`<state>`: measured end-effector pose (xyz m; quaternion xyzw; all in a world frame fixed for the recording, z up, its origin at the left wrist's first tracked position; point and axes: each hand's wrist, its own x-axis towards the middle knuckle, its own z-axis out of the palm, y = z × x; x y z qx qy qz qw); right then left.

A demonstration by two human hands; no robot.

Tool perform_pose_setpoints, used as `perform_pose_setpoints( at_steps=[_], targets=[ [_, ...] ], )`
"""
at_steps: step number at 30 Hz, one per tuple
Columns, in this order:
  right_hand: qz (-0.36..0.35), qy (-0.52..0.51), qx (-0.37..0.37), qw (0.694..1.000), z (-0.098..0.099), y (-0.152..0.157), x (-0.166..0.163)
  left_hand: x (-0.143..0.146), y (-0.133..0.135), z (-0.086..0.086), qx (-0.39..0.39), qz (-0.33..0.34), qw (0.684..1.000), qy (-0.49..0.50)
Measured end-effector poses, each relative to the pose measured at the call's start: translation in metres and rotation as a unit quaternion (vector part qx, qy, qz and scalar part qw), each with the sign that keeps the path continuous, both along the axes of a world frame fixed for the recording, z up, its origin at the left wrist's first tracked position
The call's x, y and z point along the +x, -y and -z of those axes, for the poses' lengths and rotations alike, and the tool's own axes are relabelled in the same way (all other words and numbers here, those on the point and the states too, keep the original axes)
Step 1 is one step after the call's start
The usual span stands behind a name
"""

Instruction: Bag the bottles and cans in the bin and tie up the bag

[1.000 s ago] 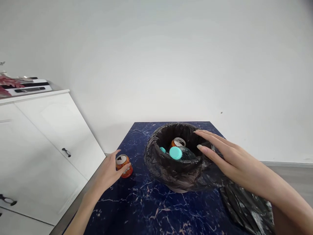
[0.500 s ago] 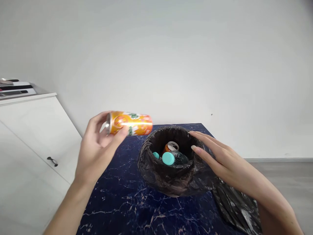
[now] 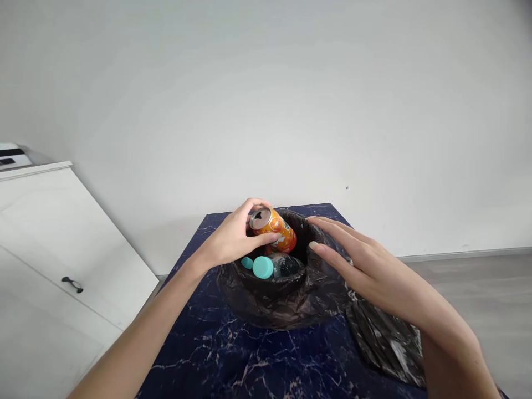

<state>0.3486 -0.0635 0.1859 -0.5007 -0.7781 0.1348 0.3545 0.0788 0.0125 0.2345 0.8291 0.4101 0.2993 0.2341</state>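
My left hand (image 3: 243,235) is closed round an orange soda can (image 3: 285,230), with the can's opened top tilted up to the left. The can's lower end dips into the mouth of a bin lined with a black bag (image 3: 266,307). In the bin lie a bottle with a turquoise cap (image 3: 263,267) and a second turquoise cap (image 3: 246,262), both below my left hand. At the right rim, my right hand (image 3: 357,260) rests with its fingers stretched out against the black liner, and the thumb lies apart from them.
The bin stands on a dark blue marbled table (image 3: 257,360). To its right lies bunched black plastic (image 3: 388,338). A white cabinet (image 3: 54,233) with a dark handle (image 3: 72,285) is at the left. Behind the table rises a pale wall (image 3: 266,100).
My left hand has carried the can rightward and down from beside the bin into its mouth, turning its top upward. My right hand stays at the rim. The view has shifted slightly.
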Motion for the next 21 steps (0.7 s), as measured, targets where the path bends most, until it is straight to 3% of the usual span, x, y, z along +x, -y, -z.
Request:
perform_pose_setpoints(
  at_steps=[7,10,13,15,17,19,21],
  targets=[
    [0.003,0.001,0.013,1.0,0.001,-0.002,0.002,-0.008,0.012,-0.002,0.036,-0.048,0.995,-0.078],
    [0.009,-0.009,0.025,1.0,0.001,-0.005,0.004,-0.02,0.015,0.0,0.066,-0.1,0.992,-0.028],
    [0.029,-0.037,0.015,0.999,0.006,-0.019,0.01,-0.043,0.013,0.016,0.048,-0.181,0.979,0.075],
    [0.048,-0.069,-0.015,0.996,0.016,-0.035,0.016,-0.061,0.009,0.036,-0.002,-0.236,0.963,0.129],
    [0.057,-0.11,-0.06,0.99,0.03,-0.054,0.023,-0.078,0.006,0.056,-0.1,-0.273,0.945,0.149],
    [0.058,-0.155,-0.114,0.98,0.045,-0.071,0.027,-0.089,0.003,0.072,-0.224,-0.253,0.927,0.163],
    [0.032,-0.194,-0.16,0.967,0.056,-0.081,0.027,-0.094,0.002,0.08,-0.312,-0.188,0.914,0.177]
  ],
)
